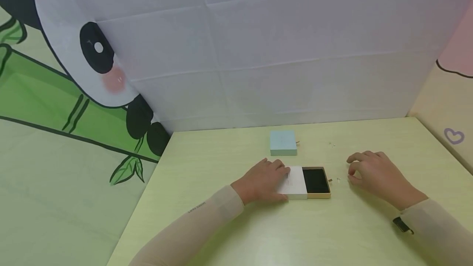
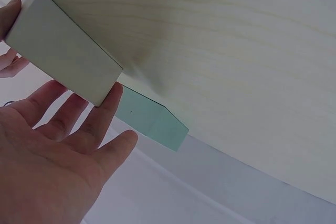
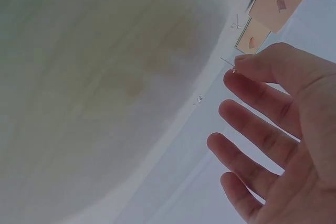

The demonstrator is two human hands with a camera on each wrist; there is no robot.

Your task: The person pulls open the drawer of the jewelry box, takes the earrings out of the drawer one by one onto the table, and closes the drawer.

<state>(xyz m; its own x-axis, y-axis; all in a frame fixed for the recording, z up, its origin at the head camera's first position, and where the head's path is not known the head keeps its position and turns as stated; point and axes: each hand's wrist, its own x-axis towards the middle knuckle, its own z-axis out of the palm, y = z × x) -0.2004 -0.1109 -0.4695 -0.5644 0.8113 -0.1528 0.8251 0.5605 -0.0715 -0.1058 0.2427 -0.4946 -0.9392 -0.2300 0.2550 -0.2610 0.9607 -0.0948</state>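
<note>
A white drawer box (image 1: 295, 184) lies on the table, its tray (image 1: 315, 182) with a black lining pulled partly out to the right. My left hand (image 1: 264, 180) grips the left end of the box, thumb on the near side and fingers across the top and far side. In the right wrist view, my right hand (image 3: 283, 124) pinches a tiny earring (image 3: 231, 66) with a thin post between thumb and index finger. Another earring (image 3: 236, 23) lies between this hand and the tray's pull tab (image 1: 330, 180). More small earrings (image 1: 332, 144) lie farther back.
A closed pale blue box (image 1: 283, 143) with a small tab on its right stands behind the white one. The light wooden table (image 1: 221, 163) ends at a hanging white cloth (image 1: 258, 73) at the back. Printed cloth hangs at both sides.
</note>
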